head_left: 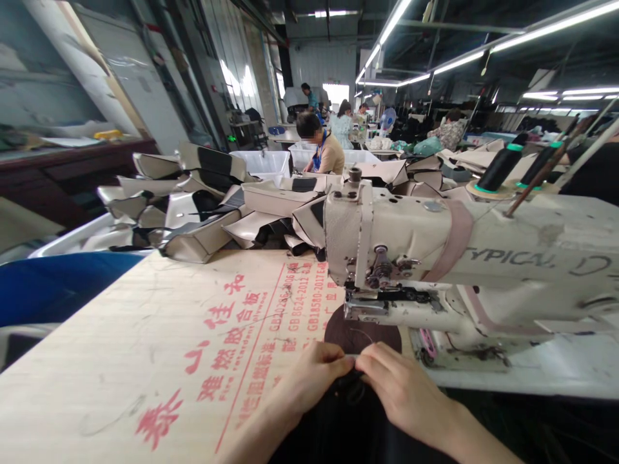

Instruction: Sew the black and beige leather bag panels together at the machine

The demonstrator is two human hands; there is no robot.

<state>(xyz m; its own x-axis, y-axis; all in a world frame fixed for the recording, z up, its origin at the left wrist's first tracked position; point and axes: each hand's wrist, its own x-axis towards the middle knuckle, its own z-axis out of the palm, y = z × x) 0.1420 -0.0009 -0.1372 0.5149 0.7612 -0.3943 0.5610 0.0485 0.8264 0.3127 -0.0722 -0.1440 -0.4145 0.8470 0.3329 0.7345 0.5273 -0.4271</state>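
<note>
My left hand (309, 377) and my right hand (399, 383) meet at the near edge of the table, fingers pinched together on a small dark piece of material (352, 386) between them. Just beyond my fingertips lies a dark round patch (362, 332) under the head of a cream industrial sewing machine (435, 251). The needle area of the machine sits right above that patch. What exactly the fingers pinch is partly hidden by the hands.
A plywood tabletop (159, 348) with red printed characters spreads left. Stacked beige and black cut pieces (207, 206) pile at its far edge. Black thread cones (500, 167) stand on the machine. White bins (264, 161) and seated workers (324, 145) are farther back.
</note>
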